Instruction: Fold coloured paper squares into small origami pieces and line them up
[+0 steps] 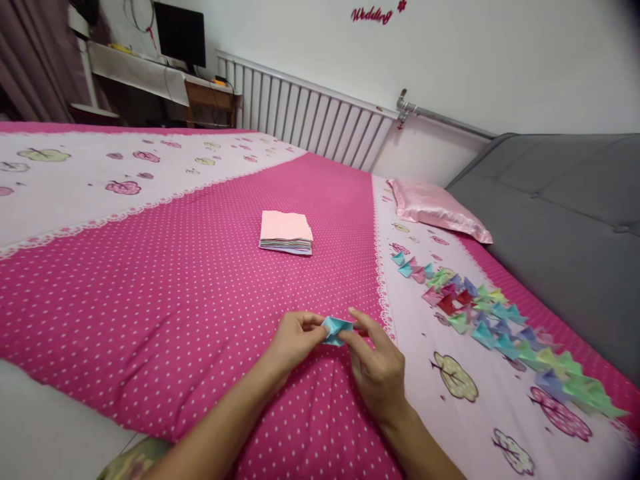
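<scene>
A small folded piece of light blue paper (336, 329) is pinched between both hands just above the pink dotted bedspread (200, 280). My left hand (295, 341) grips its left end with closed fingertips. My right hand (377, 363) grips its right end, thumb and fingers pressed on it. A stack of square coloured papers (286, 233), pink sheet on top, lies farther away on the bed. To the right, a long row of several finished folded paper pieces (500, 327) in blue, green, pink and red runs along the pale border of the spread.
A pink satin pillow (435, 208) lies by the grey padded headboard (560, 220) at right. A white radiator (305, 117) lines the far wall. A desk with a dark monitor (180, 33) stands at the back left.
</scene>
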{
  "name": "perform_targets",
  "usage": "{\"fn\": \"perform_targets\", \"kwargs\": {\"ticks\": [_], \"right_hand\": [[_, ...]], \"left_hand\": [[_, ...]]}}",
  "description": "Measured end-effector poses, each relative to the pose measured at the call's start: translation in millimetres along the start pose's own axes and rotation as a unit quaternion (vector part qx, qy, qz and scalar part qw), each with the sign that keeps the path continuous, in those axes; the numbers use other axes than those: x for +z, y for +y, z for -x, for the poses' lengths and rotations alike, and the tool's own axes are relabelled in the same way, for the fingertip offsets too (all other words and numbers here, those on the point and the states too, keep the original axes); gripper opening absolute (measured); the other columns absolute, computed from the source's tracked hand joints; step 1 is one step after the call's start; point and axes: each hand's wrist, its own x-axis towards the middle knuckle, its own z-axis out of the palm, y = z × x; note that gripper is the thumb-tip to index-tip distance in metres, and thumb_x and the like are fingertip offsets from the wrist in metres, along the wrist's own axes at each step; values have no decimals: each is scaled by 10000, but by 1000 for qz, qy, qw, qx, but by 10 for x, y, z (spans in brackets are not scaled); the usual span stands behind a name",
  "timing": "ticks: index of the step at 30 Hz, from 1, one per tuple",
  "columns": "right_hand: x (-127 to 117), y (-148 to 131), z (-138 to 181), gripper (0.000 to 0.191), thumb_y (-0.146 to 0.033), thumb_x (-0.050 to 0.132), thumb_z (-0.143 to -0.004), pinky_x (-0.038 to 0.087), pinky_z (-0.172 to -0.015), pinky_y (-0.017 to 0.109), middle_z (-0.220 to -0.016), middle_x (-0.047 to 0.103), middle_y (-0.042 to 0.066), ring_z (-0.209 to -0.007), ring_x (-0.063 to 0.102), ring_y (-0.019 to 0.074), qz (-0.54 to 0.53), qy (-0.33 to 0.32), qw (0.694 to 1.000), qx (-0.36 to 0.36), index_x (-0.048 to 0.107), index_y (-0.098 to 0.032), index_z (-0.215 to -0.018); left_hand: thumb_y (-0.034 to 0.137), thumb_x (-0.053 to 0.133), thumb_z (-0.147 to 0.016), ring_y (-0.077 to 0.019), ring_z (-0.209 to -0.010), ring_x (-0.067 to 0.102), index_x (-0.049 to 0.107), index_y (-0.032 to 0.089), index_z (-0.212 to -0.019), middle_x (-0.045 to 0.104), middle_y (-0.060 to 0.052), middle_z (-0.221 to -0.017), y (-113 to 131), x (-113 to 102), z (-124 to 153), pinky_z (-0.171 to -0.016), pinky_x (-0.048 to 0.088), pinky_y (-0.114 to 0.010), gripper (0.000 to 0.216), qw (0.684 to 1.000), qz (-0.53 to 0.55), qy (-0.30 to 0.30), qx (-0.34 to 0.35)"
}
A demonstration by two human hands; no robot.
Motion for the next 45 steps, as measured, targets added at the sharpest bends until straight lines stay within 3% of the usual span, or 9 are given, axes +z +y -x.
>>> {"fn": "perform_targets", "kwargs": {"ticks": [6,17,23,28,34,38,41,45], "right_hand": [[5,1,0,226,-55,519,-793,522,-713,323,-1120,595,143,-942,601,222,-11,-14,999,-36,658,-178,-923],[-10,-10,-33,306,-24,463,-787,520,-715,296,-1170,567,128,-938,596,194,-42,-59,997,-32,665,-203,-931],[-6,-41,-55,271,-57,466,-737,528,-713,323,-1220,510,127,-875,596,185,-112,-51,991,56,650,-180,-894],[-39,-74,-79,208,-169,558,-721,502,-804,394,-1211,527,140,-932,591,231,-153,-44,981,112,644,-166,-910],[-35,-70,-89,138,-229,584,-747,530,-726,356,-1128,587,141,-953,595,244,-196,-52,965,165,671,-169,-837],[-11,-53,-84,150,-203,550,-782,526,-737,351,-1099,606,124,-873,619,212,-182,-37,966,179,689,-179,-833],[-3,-43,-73,160,-176,542,-789,528,-730,345,-1124,597,126,-799,622,182,-158,-17,976,150,684,-174,-861],[10,-18,-40,179,-154,521,-795,528,-717,351,-1148,593,120,-824,610,189,-93,-5,991,92,672,-179,-887]], "left_hand": [[228,633,-613,-74,-467,447,598,102,-577,553,-8,-515,-64,-62,-51,-485,312,-204,135,998,-64,-16,-18],[244,645,-580,-60,-430,394,570,109,-570,498,21,-470,-48,-79,-36,-459,268,-203,155,998,-50,-28,-25],[213,661,-565,-75,-442,453,553,122,-589,549,1,-503,-70,-31,-34,-472,314,-207,143,999,2,25,-24],[172,615,-591,-86,-448,484,547,151,-616,552,18,-503,-167,55,-29,-462,346,-199,76,995,-38,82,41],[157,567,-625,-118,-528,555,548,155,-652,595,-6,-583,-181,96,-16,-514,415,-216,33,989,-90,86,77],[140,558,-643,-138,-578,586,534,150,-665,615,-30,-630,-184,120,-4,-564,446,-237,35,993,-66,53,79],[145,540,-692,-165,-689,615,573,128,-786,650,-76,-744,-202,140,32,-655,470,-270,101,994,-48,25,92],[154,494,-767,-189,-952,573,491,169,-1186,620,-100,-1056,-213,150,95,-852,425,-318,419,987,-52,-40,146]]}}
